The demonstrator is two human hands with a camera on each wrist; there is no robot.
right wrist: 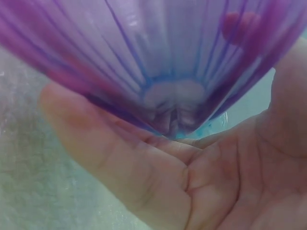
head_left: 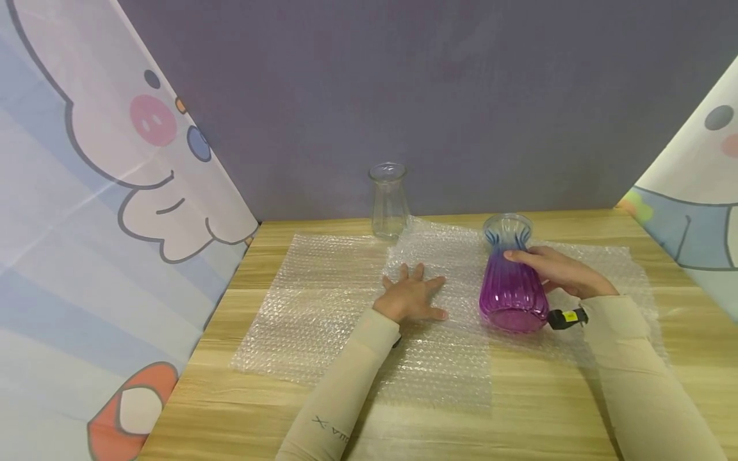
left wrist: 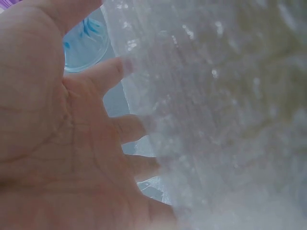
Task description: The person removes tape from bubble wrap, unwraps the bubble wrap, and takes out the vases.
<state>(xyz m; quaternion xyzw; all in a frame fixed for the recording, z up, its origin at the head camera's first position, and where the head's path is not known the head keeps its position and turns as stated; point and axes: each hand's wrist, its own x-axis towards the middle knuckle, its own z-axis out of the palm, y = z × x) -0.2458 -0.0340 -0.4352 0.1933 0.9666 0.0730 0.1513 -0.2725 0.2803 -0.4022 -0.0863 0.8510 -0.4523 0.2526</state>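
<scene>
In the head view my right hand (head_left: pixel 562 272) grips a ribbed glass vase (head_left: pixel 513 288), purple below and blue toward its flared neck. The vase tilts, with its base toward me. In the right wrist view the fingers (right wrist: pixel 129 158) curl round the narrow part of the vase (right wrist: pixel 168 38). My left hand (head_left: pixel 410 298) is spread with straight fingers over a sheet of bubble wrap (head_left: pixel 444 365). The left wrist view shows the film (left wrist: pixel 230 120) across the tips of the left fingers (left wrist: pixel 129 129).
A clear glass vase (head_left: pixel 389 205) stands upright at the back, close to the grey wall (head_left: pixel 432 96). More bubble wrap (head_left: pixel 323 301) lies to the left and right, overlapping on the wooden table (head_left: pixel 213 397). Cartoon-printed cloth (head_left: pixel 104 243) hangs on both sides.
</scene>
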